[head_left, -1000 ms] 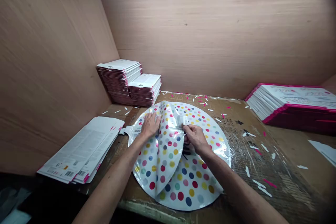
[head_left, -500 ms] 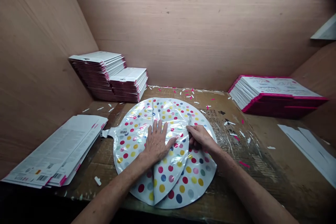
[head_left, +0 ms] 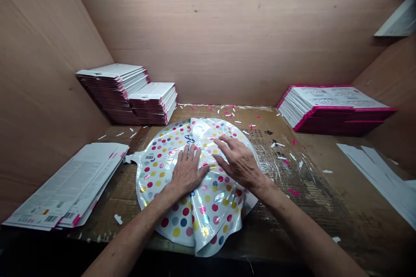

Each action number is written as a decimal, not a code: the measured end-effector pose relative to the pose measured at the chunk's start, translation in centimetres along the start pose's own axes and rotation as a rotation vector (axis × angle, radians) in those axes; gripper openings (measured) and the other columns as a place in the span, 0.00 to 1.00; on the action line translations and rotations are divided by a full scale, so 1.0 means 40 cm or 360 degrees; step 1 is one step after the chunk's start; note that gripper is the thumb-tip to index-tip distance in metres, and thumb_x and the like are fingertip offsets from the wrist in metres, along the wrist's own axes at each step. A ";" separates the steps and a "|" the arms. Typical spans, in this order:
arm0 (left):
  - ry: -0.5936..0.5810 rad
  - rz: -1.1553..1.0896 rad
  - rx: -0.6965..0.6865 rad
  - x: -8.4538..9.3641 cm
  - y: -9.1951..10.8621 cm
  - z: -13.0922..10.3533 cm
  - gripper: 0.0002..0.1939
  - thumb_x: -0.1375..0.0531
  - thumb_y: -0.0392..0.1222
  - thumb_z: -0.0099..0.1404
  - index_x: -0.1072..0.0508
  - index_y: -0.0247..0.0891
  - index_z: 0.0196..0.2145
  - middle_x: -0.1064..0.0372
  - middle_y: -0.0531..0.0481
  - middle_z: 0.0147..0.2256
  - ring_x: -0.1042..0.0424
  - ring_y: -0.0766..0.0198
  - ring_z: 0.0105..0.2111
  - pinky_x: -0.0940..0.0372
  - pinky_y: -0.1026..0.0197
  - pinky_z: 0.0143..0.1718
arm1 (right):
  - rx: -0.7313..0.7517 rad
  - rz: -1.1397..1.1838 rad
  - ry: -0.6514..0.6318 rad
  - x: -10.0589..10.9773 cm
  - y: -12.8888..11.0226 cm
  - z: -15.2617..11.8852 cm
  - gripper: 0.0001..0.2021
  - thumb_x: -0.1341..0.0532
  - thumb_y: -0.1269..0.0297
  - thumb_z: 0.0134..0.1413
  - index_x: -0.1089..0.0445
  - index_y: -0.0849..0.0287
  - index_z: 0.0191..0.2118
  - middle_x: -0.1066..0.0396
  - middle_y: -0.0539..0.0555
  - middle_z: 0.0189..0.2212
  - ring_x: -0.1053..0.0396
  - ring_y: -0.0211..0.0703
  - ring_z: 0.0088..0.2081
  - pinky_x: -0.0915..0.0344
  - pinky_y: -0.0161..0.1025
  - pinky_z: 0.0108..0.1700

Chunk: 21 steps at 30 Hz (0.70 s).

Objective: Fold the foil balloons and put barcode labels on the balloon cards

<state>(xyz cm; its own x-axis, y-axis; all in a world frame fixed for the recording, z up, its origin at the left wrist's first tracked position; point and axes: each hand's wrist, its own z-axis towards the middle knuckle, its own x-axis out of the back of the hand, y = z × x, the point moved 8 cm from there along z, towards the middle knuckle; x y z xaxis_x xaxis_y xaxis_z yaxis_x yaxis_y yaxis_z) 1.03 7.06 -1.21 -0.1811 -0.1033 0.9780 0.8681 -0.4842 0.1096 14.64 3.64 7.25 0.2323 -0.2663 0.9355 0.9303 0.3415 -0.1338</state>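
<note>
A flat, round foil balloon (head_left: 162, 162) with multicoloured polka dots on white lies partly folded on the cardboard. Its neck (head_left: 130, 158) points left, and a small barcode is printed near it. Down the middle runs the edge of a loose, shiny flap (head_left: 211, 207), with some blue lettering showing beside it. My left hand (head_left: 186, 173) presses flat on the balloon at this edge, fingers spread. My right hand (head_left: 238, 162) is over the flap's right side, fingers apart and slightly curled, gripping nothing. Whether its fingertips touch the foil I cannot tell.
Stacks of white-and-pink cardboard packets (head_left: 118, 91) stand at the back left. Another packet stack (head_left: 334, 110) is at the back right. Loose printed sheets (head_left: 71, 186) lie on the left, white strips (head_left: 377, 177) on the right. Small paper scraps dot the cardboard (head_left: 312, 216); wooden walls enclose it.
My right hand has let go of the pinched foil edge and opened. The balloon's right side has been drawn inward into a raised flap. My left hand still presses on the foil.
</note>
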 end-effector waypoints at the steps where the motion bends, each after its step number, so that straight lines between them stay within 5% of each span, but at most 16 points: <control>1: -0.0007 0.0007 0.0004 -0.001 -0.010 0.004 0.36 0.54 0.58 0.69 0.44 0.28 0.64 0.51 0.29 0.65 0.55 0.39 0.66 0.56 0.40 0.63 | 0.0143 -0.0019 -0.0064 -0.026 -0.009 0.003 0.24 0.51 0.54 0.66 0.40 0.63 0.61 0.40 0.65 0.60 0.42 0.55 0.61 0.46 0.50 0.61; 5: -0.0029 0.0023 0.0028 0.004 -0.081 0.039 0.35 0.52 0.57 0.68 0.43 0.28 0.63 0.51 0.29 0.65 0.55 0.40 0.66 0.56 0.42 0.63 | 0.0196 -0.0056 -0.0409 -0.154 0.045 -0.013 0.31 0.52 0.47 0.65 0.43 0.65 0.63 0.46 0.68 0.64 0.49 0.59 0.64 0.49 0.55 0.62; 9: 0.0007 0.0030 0.0127 0.049 -0.135 0.042 0.33 0.49 0.55 0.68 0.42 0.30 0.62 0.49 0.34 0.65 0.52 0.47 0.65 0.51 0.48 0.63 | 0.0216 -0.0055 -0.0484 -0.208 0.046 -0.035 0.32 0.55 0.45 0.65 0.46 0.62 0.65 0.52 0.66 0.66 0.56 0.60 0.67 0.52 0.55 0.63; 12: 0.0129 0.0063 0.0389 0.110 -0.138 -0.049 0.27 0.56 0.53 0.71 0.33 0.27 0.51 0.37 0.29 0.56 0.39 0.45 0.58 0.40 0.47 0.55 | 0.0163 -0.0103 -0.0487 -0.219 0.022 -0.045 0.34 0.56 0.43 0.64 0.47 0.62 0.66 0.54 0.67 0.67 0.58 0.62 0.67 0.54 0.57 0.64; 14: 0.0164 0.0078 0.0523 0.136 -0.115 -0.145 0.23 0.54 0.54 0.69 0.29 0.33 0.35 0.29 0.36 0.39 0.30 0.46 0.44 0.34 0.48 0.45 | 0.0126 -0.0133 -0.0471 -0.222 0.009 -0.045 0.33 0.55 0.43 0.64 0.46 0.62 0.65 0.52 0.68 0.66 0.56 0.64 0.66 0.53 0.57 0.63; 18: 0.0215 -0.0017 0.0635 0.156 -0.062 -0.299 0.15 0.45 0.52 0.64 0.33 0.40 0.26 0.32 0.43 0.32 0.31 0.50 0.38 0.35 0.50 0.41 | 0.0124 -0.0169 -0.0415 -0.225 -0.009 -0.023 0.30 0.52 0.46 0.64 0.41 0.63 0.63 0.45 0.69 0.63 0.49 0.66 0.64 0.51 0.59 0.61; 21: 0.0074 -0.0355 0.0743 0.139 -0.069 -0.323 0.11 0.45 0.48 0.62 0.33 0.40 0.25 0.32 0.45 0.30 0.32 0.51 0.36 0.36 0.50 0.40 | 0.0126 -0.0129 -0.0314 -0.199 -0.028 -0.013 0.28 0.48 0.50 0.63 0.39 0.65 0.61 0.44 0.70 0.62 0.47 0.65 0.62 0.46 0.59 0.59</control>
<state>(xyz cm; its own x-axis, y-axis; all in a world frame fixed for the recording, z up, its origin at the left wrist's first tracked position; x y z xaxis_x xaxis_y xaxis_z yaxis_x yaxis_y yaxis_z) -8.34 -3.41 1.64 -0.3961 -0.0853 0.9142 0.9179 -0.0605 0.3921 11.88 4.90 -0.21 0.0902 -0.1167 0.9891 0.9166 0.3980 -0.0367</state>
